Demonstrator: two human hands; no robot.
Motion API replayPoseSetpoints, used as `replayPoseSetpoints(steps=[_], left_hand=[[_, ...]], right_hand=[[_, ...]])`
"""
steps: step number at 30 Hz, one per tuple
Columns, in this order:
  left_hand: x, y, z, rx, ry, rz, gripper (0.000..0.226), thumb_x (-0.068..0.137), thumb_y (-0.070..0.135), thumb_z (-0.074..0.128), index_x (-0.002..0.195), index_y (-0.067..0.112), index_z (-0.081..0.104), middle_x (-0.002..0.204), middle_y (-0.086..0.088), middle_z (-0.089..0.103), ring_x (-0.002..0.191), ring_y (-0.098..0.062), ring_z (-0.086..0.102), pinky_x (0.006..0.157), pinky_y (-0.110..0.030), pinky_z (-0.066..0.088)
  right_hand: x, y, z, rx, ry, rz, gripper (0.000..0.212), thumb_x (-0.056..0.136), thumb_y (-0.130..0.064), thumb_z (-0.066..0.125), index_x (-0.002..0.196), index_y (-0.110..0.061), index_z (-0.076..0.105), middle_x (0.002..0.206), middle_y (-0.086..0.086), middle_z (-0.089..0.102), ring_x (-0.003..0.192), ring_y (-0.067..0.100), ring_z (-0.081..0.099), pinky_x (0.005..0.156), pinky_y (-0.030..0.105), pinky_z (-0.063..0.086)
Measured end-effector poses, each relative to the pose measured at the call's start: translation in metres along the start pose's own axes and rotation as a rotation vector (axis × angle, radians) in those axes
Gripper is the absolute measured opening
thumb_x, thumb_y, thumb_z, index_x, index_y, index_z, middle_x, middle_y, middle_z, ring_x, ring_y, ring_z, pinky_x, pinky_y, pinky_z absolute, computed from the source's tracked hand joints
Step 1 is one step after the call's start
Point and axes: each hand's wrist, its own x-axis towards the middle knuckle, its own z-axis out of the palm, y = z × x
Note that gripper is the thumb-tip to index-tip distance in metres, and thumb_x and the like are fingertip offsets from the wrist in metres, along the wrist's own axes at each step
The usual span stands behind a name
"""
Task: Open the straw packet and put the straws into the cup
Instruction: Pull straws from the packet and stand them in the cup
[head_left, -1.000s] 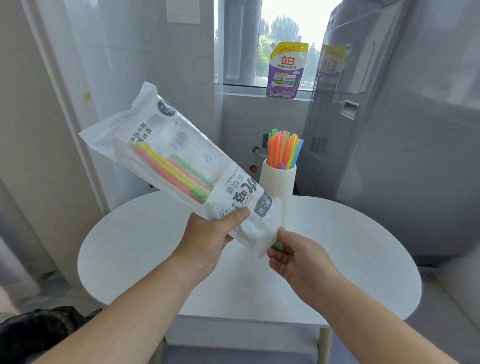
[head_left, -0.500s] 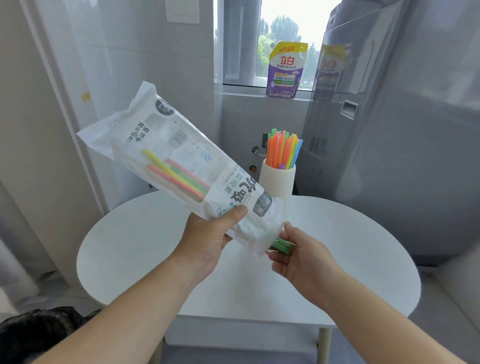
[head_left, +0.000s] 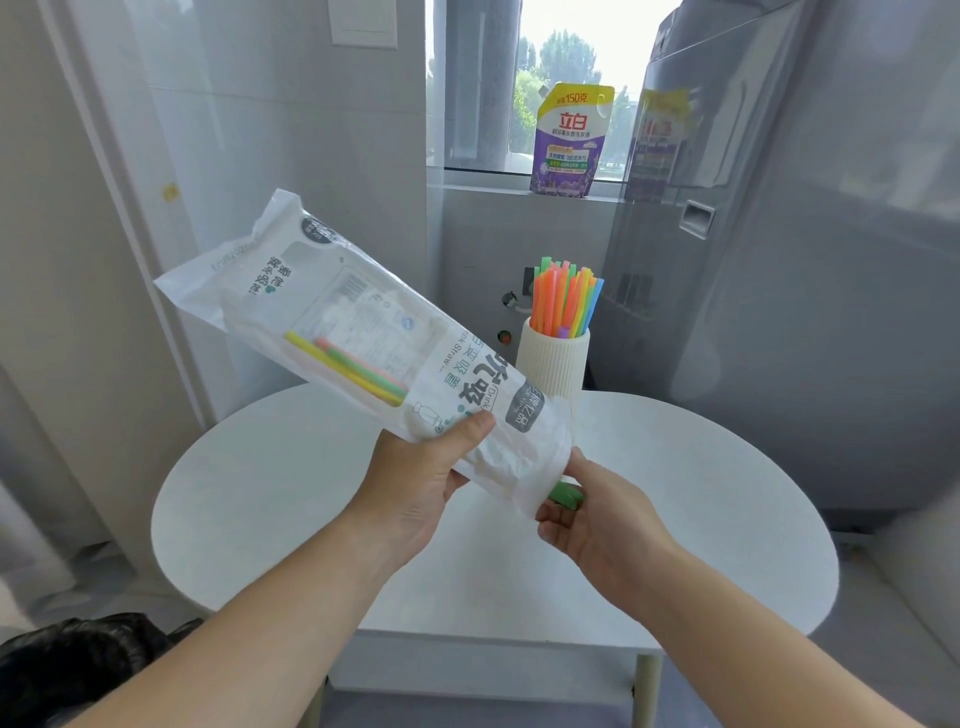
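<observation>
My left hand (head_left: 415, 483) grips the white straw packet (head_left: 363, 338) near its lower, open end and holds it tilted, mouth down to the right, above the table. A few yellow, green and pink straws (head_left: 353, 364) show through its clear window. Green straw ends (head_left: 566, 496) stick out of the mouth, and my right hand (head_left: 597, 525) is curled around them just below the packet. Behind stands a white ribbed cup (head_left: 553, 364) holding several coloured straws (head_left: 566, 301).
A round white table (head_left: 270, 499) lies under my hands. A purple detergent pouch (head_left: 569, 140) stands on the windowsill. A grey appliance (head_left: 805, 260) rises at the right. A black bag (head_left: 78, 660) sits on the floor at lower left.
The straws inside the packet have slid down toward the mouth. Green ends now poke out farther, and my right hand has closed round them.
</observation>
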Motion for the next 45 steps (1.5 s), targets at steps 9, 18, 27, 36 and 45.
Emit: replayPoseSetpoints(steps=[9,18,27,36,45], left_hand=[[0.001,0.002,-0.001,0.055,-0.034,0.022,0.045,0.091,-0.003,0.069,0.133,0.014,0.066,0.124,-0.009,0.077,0.114,-0.028,0.074,0.083,-0.036,0.064],[0.002,0.003,-0.001,0.026,-0.089,0.043,0.046,0.086,0.002,0.072,0.131,0.012,0.067,0.125,-0.012,0.076,0.114,-0.029,0.074,0.081,-0.035,0.062],[0.003,0.001,-0.003,0.025,-0.031,0.053,0.038,0.096,0.000,0.065,0.131,0.013,0.067,0.124,-0.008,0.077,0.115,-0.025,0.073,0.082,-0.032,0.062],[0.005,0.000,-0.005,0.086,0.103,0.079,0.031,0.094,0.009,0.072,0.122,0.023,0.072,0.120,-0.002,0.079,0.112,-0.023,0.074,0.090,-0.043,0.060],[0.008,-0.002,-0.008,0.055,0.218,0.012,0.025,0.092,0.015,0.076,0.116,0.024,0.075,0.109,0.003,0.082,0.094,-0.014,0.078,0.065,-0.025,0.061]], right_hand=[[-0.002,0.004,0.000,0.064,-0.054,0.047,0.021,0.096,-0.018,0.061,0.101,-0.001,0.073,0.069,0.009,0.065,0.051,0.018,0.055,0.047,0.027,0.048],[-0.009,0.012,0.009,0.210,-0.121,0.184,0.048,0.105,-0.048,0.040,0.105,-0.005,0.062,0.065,0.011,0.062,0.052,0.021,0.055,0.049,0.028,0.048],[-0.008,0.012,0.007,0.279,-0.152,0.199,0.021,0.097,-0.012,0.053,0.106,0.003,0.065,0.074,0.014,0.061,0.055,0.022,0.059,0.050,0.027,0.055],[-0.001,-0.003,-0.007,0.326,-0.147,0.108,0.012,0.086,-0.008,0.072,0.086,0.003,0.074,0.077,0.014,0.069,0.058,0.018,0.066,0.054,0.024,0.058],[0.008,-0.023,-0.029,0.254,-0.099,-0.028,0.018,0.077,-0.013,0.076,0.086,0.000,0.069,0.072,0.011,0.070,0.057,0.014,0.063,0.054,0.021,0.056]])
